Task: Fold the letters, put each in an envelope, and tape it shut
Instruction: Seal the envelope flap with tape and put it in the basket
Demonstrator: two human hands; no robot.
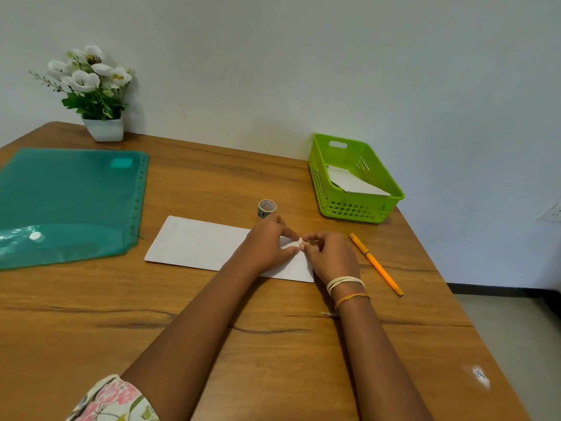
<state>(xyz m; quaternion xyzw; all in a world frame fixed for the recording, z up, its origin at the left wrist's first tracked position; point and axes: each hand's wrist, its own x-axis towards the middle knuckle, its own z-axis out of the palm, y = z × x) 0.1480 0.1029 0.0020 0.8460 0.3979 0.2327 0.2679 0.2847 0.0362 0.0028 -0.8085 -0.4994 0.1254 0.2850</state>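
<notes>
A: Far left on the wooden table?

B: A green plastic folder lies flat. Behind it, against the wall, stands a white pot of white flowers.

A: And the middle?

B: A white envelope lies flat, long side toward the person. Just behind its right part stands a small roll of tape, near the left hand's knuckles.

A: How is the left hand set?

B: It rests on the envelope's right part, forefinger and thumb stretched to the right and nearly closed on a small whitish scrap at the envelope's right end. It looks like a bit of tape, but it is too small to be sure.

A: The right hand?

B: Curled, its fingertips pinching the same scrap from the other side, so both hands meet there. Thread bands circle that wrist.

A: Further right?

B: An orange pen lies slantwise just beside the right hand. Behind it, by the wall, a lime green basket holds white paper, well apart from the envelope.
</notes>
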